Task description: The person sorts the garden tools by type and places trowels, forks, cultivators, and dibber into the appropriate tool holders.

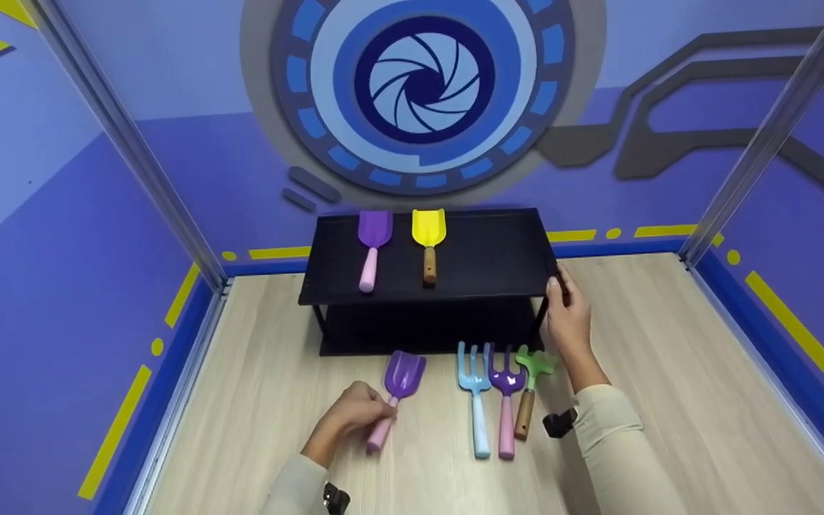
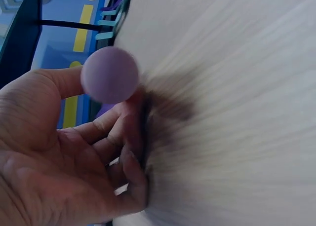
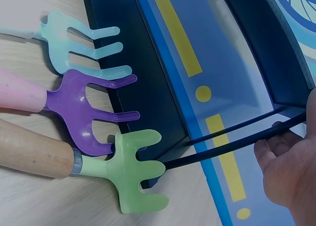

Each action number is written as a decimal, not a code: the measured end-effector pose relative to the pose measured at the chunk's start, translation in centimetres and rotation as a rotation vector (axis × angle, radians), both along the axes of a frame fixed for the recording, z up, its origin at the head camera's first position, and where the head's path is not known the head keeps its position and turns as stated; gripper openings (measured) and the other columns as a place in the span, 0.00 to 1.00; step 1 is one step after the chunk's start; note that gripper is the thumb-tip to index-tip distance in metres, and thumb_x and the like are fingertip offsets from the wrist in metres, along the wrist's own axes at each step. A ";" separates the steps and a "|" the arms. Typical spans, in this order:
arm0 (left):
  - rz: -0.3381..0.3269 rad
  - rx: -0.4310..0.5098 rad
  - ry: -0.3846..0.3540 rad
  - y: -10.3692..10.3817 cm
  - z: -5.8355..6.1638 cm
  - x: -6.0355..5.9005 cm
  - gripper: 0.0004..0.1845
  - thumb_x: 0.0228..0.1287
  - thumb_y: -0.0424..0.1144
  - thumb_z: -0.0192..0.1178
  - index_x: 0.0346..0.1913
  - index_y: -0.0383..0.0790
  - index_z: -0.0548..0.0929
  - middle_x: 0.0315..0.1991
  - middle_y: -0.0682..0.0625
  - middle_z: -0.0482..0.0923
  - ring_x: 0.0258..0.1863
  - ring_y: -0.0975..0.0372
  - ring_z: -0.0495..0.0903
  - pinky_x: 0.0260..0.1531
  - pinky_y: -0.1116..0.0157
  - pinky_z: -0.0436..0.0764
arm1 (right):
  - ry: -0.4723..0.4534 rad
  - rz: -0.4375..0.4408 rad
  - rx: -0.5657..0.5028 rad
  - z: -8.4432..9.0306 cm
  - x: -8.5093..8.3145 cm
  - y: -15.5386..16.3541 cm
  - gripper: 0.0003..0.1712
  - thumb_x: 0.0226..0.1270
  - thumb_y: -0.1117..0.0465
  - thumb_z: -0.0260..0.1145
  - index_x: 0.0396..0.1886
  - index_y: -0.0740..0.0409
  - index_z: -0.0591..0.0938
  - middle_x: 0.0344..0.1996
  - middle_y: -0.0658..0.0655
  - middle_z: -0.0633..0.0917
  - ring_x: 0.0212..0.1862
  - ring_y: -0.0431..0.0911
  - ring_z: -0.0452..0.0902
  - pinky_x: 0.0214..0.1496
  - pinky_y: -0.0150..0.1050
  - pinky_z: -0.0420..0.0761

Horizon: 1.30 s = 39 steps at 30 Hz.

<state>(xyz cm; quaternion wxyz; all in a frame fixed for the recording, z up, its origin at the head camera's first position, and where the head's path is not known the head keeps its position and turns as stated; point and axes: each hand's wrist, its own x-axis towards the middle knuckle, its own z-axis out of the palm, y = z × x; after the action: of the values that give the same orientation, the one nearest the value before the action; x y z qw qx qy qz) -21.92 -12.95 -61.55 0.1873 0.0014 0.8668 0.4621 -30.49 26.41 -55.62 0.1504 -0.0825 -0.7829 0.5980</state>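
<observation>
A person's left hand (image 1: 351, 418) curls around the pink handle of a purple scoop (image 1: 398, 390) lying on the wooden tabletop near its front edge, the blade pointing toward a black two-tier shelf (image 1: 483, 261). The right hand (image 1: 568, 315) grasps the shelf's front right corner, apparently to steady it. Two scoops, purple (image 1: 372, 247) and yellow (image 1: 428, 243), already lie on the top tier; a blue fork (image 1: 476, 400), purple fork (image 1: 506, 404) and green rake (image 1: 530, 390) wait in a row at the shelf's foot.

Purple scoop (image 1: 403, 375), pink handle; black shelf (image 1: 483, 257); green rake (image 1: 535, 363).
</observation>
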 end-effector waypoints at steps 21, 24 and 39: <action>-0.036 0.108 0.016 -0.2 1.0 0.1 0.07 0.58 0.31 0.72 0.32 0.27 0.91 0.24 0.55 0.78 0.25 0.66 0.75 0.24 0.73 0.72 | 0.017 -0.019 0.025 -0.2 0.0 0.0 0.33 0.88 0.41 0.51 0.85 0.41 0.63 0.84 0.53 0.65 0.85 0.53 0.60 0.86 0.52 0.62; -0.037 0.129 0.027 0.3 1.6 0.3 0.07 0.59 0.31 0.73 0.32 0.27 0.91 0.26 0.53 0.79 0.27 0.65 0.76 0.26 0.71 0.74 | 0.010 -0.012 0.017 0.0 0.0 0.0 0.33 0.88 0.41 0.50 0.85 0.39 0.62 0.84 0.53 0.64 0.86 0.53 0.58 0.87 0.52 0.60; -0.086 0.281 -0.026 3.7 5.6 1.0 0.08 0.62 0.31 0.74 0.35 0.27 0.87 0.27 0.48 0.83 0.25 0.63 0.82 0.26 0.69 0.83 | -0.026 -0.010 0.027 0.0 0.1 0.0 0.34 0.87 0.38 0.49 0.86 0.38 0.61 0.85 0.54 0.63 0.86 0.54 0.57 0.87 0.54 0.60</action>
<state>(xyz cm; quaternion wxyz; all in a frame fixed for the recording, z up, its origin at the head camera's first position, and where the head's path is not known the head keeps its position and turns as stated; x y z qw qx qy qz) -20.96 -9.28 -55.97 0.2159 0.0586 0.7903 0.5704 -30.40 26.39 -55.60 0.1443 -0.0922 -0.7924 0.5855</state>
